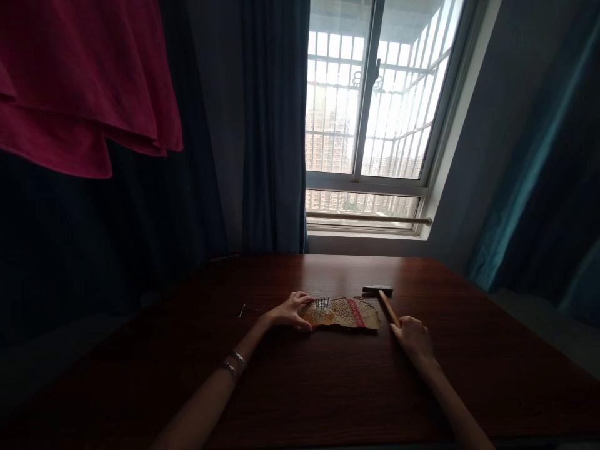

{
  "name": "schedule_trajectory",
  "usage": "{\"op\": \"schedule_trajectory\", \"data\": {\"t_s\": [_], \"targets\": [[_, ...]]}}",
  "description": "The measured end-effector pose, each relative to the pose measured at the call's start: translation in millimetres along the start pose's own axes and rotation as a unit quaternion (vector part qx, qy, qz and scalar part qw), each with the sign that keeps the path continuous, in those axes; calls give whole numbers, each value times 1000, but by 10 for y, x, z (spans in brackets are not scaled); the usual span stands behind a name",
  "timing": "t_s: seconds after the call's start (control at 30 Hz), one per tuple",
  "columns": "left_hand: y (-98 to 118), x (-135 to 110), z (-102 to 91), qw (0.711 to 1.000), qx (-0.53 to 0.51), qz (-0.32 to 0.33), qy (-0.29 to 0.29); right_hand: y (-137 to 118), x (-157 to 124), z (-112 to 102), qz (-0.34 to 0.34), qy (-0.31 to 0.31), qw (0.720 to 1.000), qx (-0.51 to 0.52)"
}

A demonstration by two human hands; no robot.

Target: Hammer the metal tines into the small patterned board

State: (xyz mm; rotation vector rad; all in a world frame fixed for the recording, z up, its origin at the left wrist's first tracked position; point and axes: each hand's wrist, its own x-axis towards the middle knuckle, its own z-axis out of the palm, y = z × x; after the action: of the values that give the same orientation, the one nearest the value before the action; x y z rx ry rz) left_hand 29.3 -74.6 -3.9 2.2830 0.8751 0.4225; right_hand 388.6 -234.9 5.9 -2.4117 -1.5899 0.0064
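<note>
A flat, rough-edged board (344,315), tan with many dark dots or holes and a pink-red stripe near its right end, lies on the table. Several thin nails (322,302) stand upright in its left part. My left hand (293,311) grips the board's left end, thumb at the near edge and fingers at the far edge. To the right of the board, my right hand (414,337) is wrapped round the wooden handle of a hammer (387,305). The hammer's dark head points away from me, apart from the nails and near the table surface.
On the brown wooden table (300,387), a small thin metal piece (242,310) lies left of my left hand. Behind the table are a barred window (365,125) and blue curtains (274,125). Pink cloth (94,94) hangs at upper left.
</note>
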Motion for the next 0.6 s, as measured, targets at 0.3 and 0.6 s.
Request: {"op": "schedule_trajectory", "data": {"t_s": [0.3,0.6], "targets": [[11,-18,7,1000,-6,-8,2,-137,-138,19,-36,48,995,-82],[42,-32,26,1000,-11,-9,16,-90,-125,136,-19,62,995,-72]]}}
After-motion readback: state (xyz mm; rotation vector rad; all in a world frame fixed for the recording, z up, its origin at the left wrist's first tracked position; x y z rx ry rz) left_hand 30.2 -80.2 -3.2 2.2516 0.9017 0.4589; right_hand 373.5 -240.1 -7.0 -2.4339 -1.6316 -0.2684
